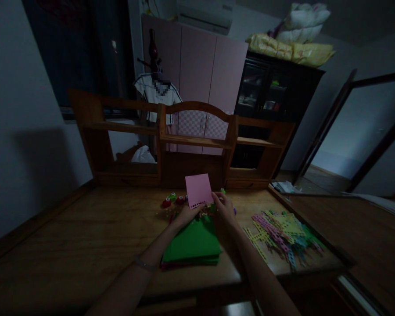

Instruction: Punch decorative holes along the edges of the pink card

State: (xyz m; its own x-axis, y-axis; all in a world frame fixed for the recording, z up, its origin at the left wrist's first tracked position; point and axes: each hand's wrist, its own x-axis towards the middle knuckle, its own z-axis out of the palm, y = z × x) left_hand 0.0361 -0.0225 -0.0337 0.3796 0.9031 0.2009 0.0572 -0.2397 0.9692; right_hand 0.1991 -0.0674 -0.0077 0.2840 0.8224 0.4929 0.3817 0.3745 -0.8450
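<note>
A square pink sheet (pixel 199 189) is raised above the table, with a row of small dark holes along its lower edge. My left hand (pixel 188 216) pinches it at the bottom, and my right hand (pixel 224 210) grips its right edge between thumb and fingers. Beneath my hands lies a stack of green sheets (pixel 194 241), with some dark red ones at the bottom. Just beyond, small red pieces (pixel 166 202) and green pieces (pixel 173 197) with white, eye-like spots stand among scattered tiny scraps. My hands partly hide these.
To the right lies a heap of punched strips and sheets (pixel 279 228) in pink, yellow, green and blue. A wooden shelf unit (pixel 194 141) rises along the table's back edge. The wooden table (pixel 85 232) has a raised rim on its left and right sides.
</note>
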